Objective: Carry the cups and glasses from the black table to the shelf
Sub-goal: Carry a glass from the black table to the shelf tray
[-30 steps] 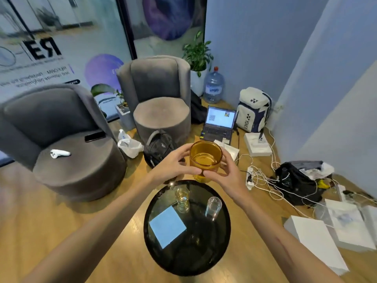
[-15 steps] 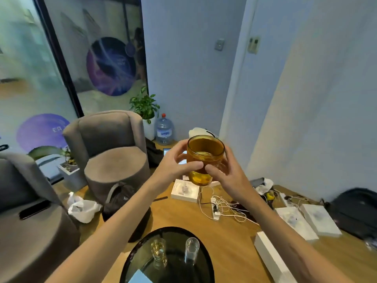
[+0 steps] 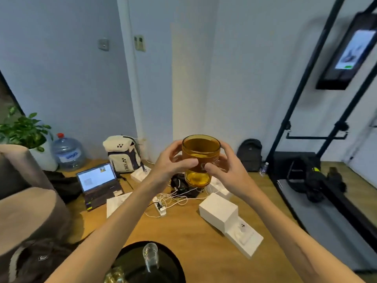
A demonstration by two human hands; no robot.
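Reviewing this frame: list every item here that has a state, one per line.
amber glass: upright, lifted off the table, held from both sides
left hand: grips the amber glass
right hand: grips the amber glass
clear glass: upright on the black table
laptop: open, screen lit
water jug: capped, upright
wall screen: lit

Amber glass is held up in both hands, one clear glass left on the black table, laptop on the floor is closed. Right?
Not quite: the laptop is open, with its screen lit, as the head view shows. The rest stands: left hand and right hand hold the amber glass up, and one clear glass stands on the black table.
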